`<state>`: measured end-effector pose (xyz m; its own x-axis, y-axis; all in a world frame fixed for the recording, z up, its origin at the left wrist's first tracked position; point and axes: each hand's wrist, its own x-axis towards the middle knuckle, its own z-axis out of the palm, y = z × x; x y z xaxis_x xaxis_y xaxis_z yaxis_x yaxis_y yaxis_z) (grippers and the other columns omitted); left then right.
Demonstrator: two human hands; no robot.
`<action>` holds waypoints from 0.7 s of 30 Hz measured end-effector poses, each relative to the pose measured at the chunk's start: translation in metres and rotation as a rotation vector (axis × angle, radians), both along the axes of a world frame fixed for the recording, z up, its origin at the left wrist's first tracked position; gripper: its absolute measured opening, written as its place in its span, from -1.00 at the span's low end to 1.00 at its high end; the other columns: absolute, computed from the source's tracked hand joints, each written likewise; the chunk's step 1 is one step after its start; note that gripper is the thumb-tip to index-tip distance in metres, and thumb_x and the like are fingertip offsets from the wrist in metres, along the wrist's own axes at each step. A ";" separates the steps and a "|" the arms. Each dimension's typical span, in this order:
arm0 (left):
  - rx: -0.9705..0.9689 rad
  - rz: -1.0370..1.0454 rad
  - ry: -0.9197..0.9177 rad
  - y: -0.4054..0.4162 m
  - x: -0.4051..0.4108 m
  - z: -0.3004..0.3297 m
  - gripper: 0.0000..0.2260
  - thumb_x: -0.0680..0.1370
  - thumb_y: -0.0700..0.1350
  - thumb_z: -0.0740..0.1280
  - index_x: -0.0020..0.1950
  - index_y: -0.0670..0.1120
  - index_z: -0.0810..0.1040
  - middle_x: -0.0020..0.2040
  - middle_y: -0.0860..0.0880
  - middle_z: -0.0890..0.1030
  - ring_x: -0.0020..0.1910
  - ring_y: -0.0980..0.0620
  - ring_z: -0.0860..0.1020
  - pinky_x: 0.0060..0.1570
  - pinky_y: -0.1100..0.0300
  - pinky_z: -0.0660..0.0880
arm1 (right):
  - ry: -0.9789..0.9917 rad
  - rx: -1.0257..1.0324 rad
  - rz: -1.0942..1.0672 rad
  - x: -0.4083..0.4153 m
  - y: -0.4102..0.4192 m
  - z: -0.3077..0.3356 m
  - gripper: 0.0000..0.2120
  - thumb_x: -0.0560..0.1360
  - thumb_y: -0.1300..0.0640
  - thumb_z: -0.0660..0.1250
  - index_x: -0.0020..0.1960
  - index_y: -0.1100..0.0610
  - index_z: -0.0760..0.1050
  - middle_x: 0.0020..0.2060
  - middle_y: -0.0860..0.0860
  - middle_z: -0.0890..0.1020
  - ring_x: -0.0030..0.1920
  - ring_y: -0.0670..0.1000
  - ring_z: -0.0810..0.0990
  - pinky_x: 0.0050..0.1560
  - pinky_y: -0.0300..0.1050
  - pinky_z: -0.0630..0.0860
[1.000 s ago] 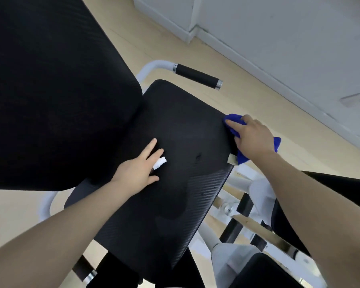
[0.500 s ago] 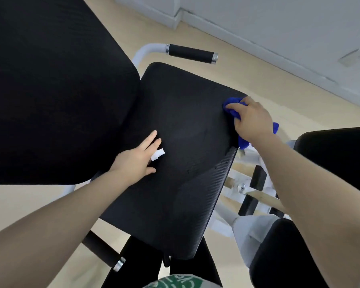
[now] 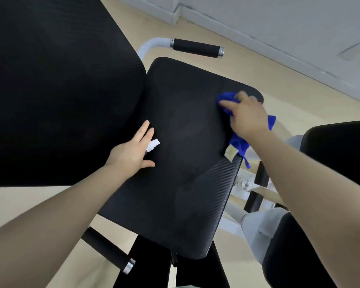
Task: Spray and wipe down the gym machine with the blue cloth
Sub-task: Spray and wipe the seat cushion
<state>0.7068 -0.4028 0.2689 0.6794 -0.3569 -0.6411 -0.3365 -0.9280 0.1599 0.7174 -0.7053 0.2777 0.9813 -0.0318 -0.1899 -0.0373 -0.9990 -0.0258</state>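
Observation:
The gym machine's black seat pad (image 3: 185, 183) fills the middle of the head view, with its large black backrest (image 3: 60, 90) to the left. My right hand (image 3: 247, 115) is shut on the blue cloth (image 3: 238, 145) and presses it on the seat's far right corner; the cloth's tail and a pale tag hang over the right edge. My left hand (image 3: 131, 152) lies flat on the seat near the backrest, fingers spread. A small white piece (image 3: 153, 145) shows beside its fingers; I cannot tell what it is.
A white frame arm carries a black foam handle (image 3: 195, 47) beyond the seat; a second handle (image 3: 106, 250) sticks out below left. Another black pad (image 3: 337, 146) stands at the right, with white and black frame parts (image 3: 247, 186) beneath. Beige floor and a white wall (image 3: 279, 21) lie behind.
My right hand has slid the blue cloth from the seat's right edge up and inward onto its far right corner. My left hand has stayed flat in place.

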 end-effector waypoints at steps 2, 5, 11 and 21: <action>0.046 0.013 0.001 -0.003 0.005 -0.004 -0.12 0.45 0.20 0.34 0.54 -0.01 -0.14 0.52 0.08 -0.34 -0.13 -0.02 0.58 -0.26 0.11 0.55 | -0.034 0.028 -0.184 0.004 0.013 -0.003 -0.60 0.52 0.18 0.18 0.35 0.00 0.40 0.23 0.17 0.39 0.09 0.26 0.42 0.03 0.09 0.41; 0.107 0.059 0.023 -0.010 0.007 -0.002 -0.06 0.42 0.23 0.35 0.53 -0.02 -0.21 0.52 0.00 -0.36 -0.23 -0.04 0.54 -0.37 0.17 0.41 | 0.017 0.118 -0.071 -0.022 0.068 -0.012 -0.57 0.46 0.16 0.27 0.32 0.04 0.43 0.16 0.17 0.44 -0.02 0.24 0.49 -0.15 0.02 0.46; 0.149 0.091 0.010 -0.011 0.011 0.003 0.04 0.36 0.27 0.38 0.53 -0.10 -0.24 0.53 -0.11 -0.28 -0.18 -0.06 0.58 -0.43 0.20 0.33 | 0.011 0.103 0.511 -0.006 0.077 -0.022 -0.59 0.21 0.13 0.51 0.07 0.01 0.62 -0.17 0.13 0.59 -0.36 0.15 0.53 -0.38 -0.14 0.46; 0.198 0.041 0.041 -0.009 0.015 0.002 0.01 0.38 0.33 0.31 0.53 -0.09 -0.23 0.53 -0.13 -0.29 -0.39 0.02 0.42 -0.54 0.25 0.24 | 0.169 0.180 0.303 0.020 0.131 -0.022 -0.54 0.46 0.16 0.29 0.36 0.07 0.38 0.22 0.18 0.43 -0.03 0.21 0.48 -0.20 -0.05 0.44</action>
<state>0.7216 -0.4116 0.2708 0.6629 -0.1939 -0.7232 -0.2952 -0.9553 -0.0145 0.7378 -0.5747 0.2561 0.8955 0.3030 -0.3261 0.2395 -0.9455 -0.2208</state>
